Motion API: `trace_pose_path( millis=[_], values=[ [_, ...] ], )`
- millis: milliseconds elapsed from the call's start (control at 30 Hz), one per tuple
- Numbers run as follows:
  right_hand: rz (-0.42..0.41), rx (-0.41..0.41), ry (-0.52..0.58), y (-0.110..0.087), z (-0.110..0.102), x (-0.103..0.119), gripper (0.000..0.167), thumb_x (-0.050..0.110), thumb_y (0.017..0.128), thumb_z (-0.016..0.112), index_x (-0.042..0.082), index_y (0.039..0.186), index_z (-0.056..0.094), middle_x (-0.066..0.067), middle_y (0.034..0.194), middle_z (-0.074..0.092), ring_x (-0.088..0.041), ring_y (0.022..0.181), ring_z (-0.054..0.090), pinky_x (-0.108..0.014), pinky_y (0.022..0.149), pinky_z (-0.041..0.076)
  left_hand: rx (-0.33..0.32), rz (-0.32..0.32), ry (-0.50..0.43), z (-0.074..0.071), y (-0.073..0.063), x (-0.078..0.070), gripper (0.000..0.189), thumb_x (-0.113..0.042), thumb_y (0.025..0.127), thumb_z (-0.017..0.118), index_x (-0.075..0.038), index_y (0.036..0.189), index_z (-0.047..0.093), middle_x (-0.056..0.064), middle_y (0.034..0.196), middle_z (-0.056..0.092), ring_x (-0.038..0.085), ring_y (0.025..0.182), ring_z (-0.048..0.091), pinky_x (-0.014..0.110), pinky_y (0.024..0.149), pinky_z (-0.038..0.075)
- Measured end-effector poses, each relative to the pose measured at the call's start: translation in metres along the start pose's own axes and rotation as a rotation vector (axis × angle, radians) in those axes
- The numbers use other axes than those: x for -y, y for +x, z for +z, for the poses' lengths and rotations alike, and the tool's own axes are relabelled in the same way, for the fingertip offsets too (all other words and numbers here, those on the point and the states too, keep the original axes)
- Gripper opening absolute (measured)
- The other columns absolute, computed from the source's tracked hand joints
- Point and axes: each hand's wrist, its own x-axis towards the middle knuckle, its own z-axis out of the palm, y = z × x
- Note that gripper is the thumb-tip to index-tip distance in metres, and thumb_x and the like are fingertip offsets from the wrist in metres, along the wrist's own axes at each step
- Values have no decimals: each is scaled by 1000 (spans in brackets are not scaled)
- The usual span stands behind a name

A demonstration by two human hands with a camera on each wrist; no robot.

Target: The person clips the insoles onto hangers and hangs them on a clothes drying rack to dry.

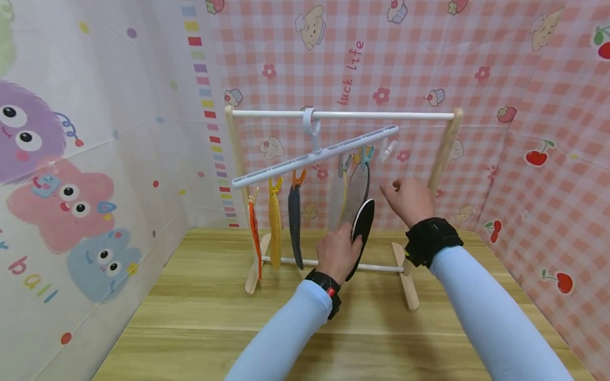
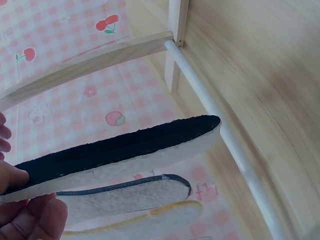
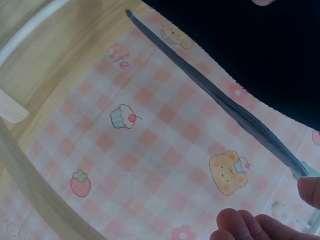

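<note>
My left hand (image 1: pixel 339 251) pinches a black insole (image 1: pixel 364 222) with a white underside between thumb and fingers, low under the right half of a white hanger (image 1: pixel 314 155). In the left wrist view the insole (image 2: pixel 120 148) lies across the middle, black face up. To its right, my right hand (image 1: pixel 411 200) is raised with bent fingers below a white clip (image 1: pixel 388 151) at the hanger's right end. Thumb and fingers (image 3: pixel 232 225) stand apart with nothing between them in the right wrist view. Beside the held insole hangs a grey insole (image 1: pixel 356 191) from a teal clip (image 1: pixel 367 155).
The tilted hanger hooks over the top rail (image 1: pixel 381 115) of a wooden rack. On its left half hang an orange insole (image 1: pixel 255 238), a yellow insole (image 1: pixel 275 230) and a dark grey insole (image 1: pixel 295 227), each on a clip. A white lower bar (image 1: pixel 381 268) runs behind my left hand.
</note>
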Motion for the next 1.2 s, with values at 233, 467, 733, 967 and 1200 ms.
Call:
trace_pose_path(
  millis=[233,467,733,967,1200],
  values=[
    [34,9,21,13,-9,8,57,40,100,51,-11,121,64,-31,120,62,-46,103,61,-58,89,47,-49,21,3,4,4,-3,27,-29,87,75,-14,74,58,1,63,65,24,56,65,38,46,44],
    [63,31,55,26,-15,11,67,49,100,48,-11,128,59,-31,128,58,-46,111,58,-57,95,44,-97,32,26,8,8,-6,27,-28,86,77,-13,74,58,-1,62,64,21,55,65,36,47,45],
    [102,5,106,39,-23,15,62,51,99,50,-4,122,64,-27,121,62,-42,105,58,-54,87,47,-112,44,65,14,14,-10,25,-29,87,77,-14,76,60,-1,65,67,19,56,65,36,49,47],
    [107,7,95,52,-28,17,65,52,99,48,-6,123,64,-28,121,62,-40,103,58,-55,88,45,-133,48,78,16,17,-14,22,-29,87,77,-15,78,63,-1,65,67,19,57,66,37,50,48],
    [165,51,115,60,-32,24,74,59,97,49,-3,138,54,-25,136,55,-42,116,54,-56,96,42,-151,72,90,20,19,-17,17,-29,86,77,-16,82,67,-3,68,68,16,59,67,35,51,48]
  ],
)
